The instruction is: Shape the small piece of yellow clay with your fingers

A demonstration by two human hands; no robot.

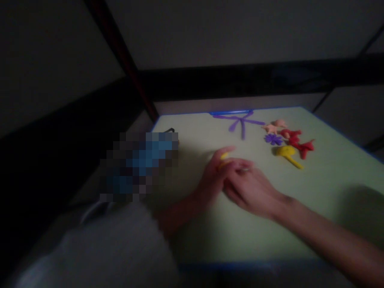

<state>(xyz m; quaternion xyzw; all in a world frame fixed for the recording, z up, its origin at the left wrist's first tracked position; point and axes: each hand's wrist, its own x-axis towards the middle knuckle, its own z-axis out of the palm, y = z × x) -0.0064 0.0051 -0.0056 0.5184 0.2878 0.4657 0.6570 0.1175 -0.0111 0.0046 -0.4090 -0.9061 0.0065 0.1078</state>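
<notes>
My left hand [211, 170] and my right hand [250, 186] are pressed together over the middle of the table. Between their fingers shows a small piece of yellow modelling clay [223, 157], mostly hidden by the fingers. The left fingers curl round it from the left, and the right fingers close over it from the right. Both hands are somewhat blurred. To their right lies a yellow clay shape [286, 152] with a rounded head and a thin stem.
Behind the hands lie crossed purple clay strips [242, 125]. A purple flower shape [273, 139], peach shapes [271, 128] and red shapes [303, 146] cluster at the right. The pale table [195, 132] has a blue edge. A blurred-out blue item [147, 160] is at left.
</notes>
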